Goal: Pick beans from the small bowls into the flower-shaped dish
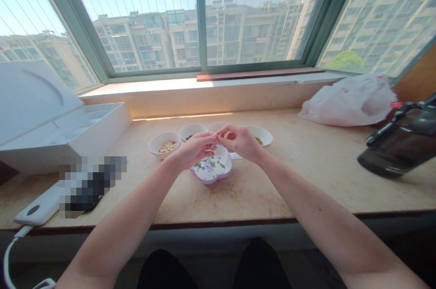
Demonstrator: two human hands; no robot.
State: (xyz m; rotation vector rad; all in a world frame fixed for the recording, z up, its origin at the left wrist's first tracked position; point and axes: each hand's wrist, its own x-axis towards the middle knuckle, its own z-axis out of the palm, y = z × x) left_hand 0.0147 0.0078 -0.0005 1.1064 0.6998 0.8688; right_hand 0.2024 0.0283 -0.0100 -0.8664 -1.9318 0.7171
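My left hand and my right hand meet at the fingertips above a flower-shaped white dish with a purple outside. The fingers of both are pinched together, and whatever sits between them is too small to make out. Small green beans lie scattered in that dish. Behind it stands a row of white bowls: one with pale, flat pieces, one with dark beans, one mostly hidden by my hands, and one with green grains.
At the left stand an open white box, a white power bank with a cable, and a blurred-out dark object. A plastic bag and a dark jug are at the right. The counter's front edge runs before my knees.
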